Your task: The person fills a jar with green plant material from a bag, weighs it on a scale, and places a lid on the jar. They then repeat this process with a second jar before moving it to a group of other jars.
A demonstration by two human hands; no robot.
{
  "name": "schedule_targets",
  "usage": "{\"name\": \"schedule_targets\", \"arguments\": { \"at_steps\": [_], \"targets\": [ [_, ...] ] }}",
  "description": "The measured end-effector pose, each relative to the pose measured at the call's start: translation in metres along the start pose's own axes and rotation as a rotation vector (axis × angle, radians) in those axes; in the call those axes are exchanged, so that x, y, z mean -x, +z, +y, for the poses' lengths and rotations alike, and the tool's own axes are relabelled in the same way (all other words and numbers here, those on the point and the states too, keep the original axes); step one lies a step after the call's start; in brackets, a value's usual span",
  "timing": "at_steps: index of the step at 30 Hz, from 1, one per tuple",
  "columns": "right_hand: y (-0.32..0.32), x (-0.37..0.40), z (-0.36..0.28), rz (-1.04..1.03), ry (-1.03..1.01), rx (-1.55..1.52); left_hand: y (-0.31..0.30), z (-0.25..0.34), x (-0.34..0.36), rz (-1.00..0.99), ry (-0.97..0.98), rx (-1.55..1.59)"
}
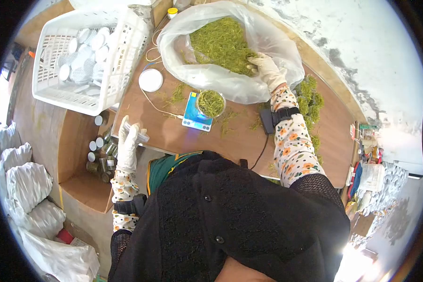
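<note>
My right hand, in a white glove, reaches into a large clear plastic bag. Its fingers curl into the dried green herb there, so their tips are partly hidden. On the table, a clear round jar filled with the same herb stands on a small blue digital scale. Left of the scale and lower, my gloved left hand is closed around a clear plastic piece, whose exact kind I cannot make out. A white round lid lies between that hand and the bag.
A white plastic basket of lids stands at the left. Below it, a cardboard box holds several filled jars. More herb lies right of my right arm, beside a black device with a cable. A white cord crosses the table.
</note>
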State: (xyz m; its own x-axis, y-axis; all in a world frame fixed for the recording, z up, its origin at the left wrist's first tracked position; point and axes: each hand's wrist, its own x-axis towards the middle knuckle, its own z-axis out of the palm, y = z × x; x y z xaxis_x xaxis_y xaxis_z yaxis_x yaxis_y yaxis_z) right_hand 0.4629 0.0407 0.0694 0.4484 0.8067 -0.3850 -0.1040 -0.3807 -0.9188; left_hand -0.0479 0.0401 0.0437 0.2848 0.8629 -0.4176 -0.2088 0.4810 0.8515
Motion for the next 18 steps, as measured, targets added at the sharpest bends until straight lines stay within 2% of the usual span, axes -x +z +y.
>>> {"name": "schedule_targets", "arguments": {
  "at_steps": [4,7,8,11,15,16,18],
  "targets": [
    [0.016,0.029,-0.007,-0.245,-0.047,-0.125,-0.005,0.000,0.003,0.018,0.001,-0.008],
    [0.046,0.076,-0.022,-0.307,-0.034,0.154,-0.009,-0.005,0.002,0.004,-0.002,0.002],
    [0.054,0.087,-0.022,-0.386,-0.022,0.167,-0.009,-0.006,0.001,0.000,-0.008,0.005],
    [0.080,0.102,-0.007,-0.547,-0.391,0.480,-0.001,-0.002,0.000,-0.009,-0.027,0.003],
    [0.105,0.119,0.004,-0.279,-0.841,1.217,0.001,-0.005,-0.007,-0.033,-0.017,-0.024],
    [0.111,0.123,0.008,-0.213,-0.983,1.195,0.000,-0.007,-0.009,-0.035,-0.003,-0.033],
    [0.123,0.121,0.014,-0.181,-0.981,1.339,-0.002,-0.007,-0.010,-0.044,0.003,-0.041]
  ]
}}
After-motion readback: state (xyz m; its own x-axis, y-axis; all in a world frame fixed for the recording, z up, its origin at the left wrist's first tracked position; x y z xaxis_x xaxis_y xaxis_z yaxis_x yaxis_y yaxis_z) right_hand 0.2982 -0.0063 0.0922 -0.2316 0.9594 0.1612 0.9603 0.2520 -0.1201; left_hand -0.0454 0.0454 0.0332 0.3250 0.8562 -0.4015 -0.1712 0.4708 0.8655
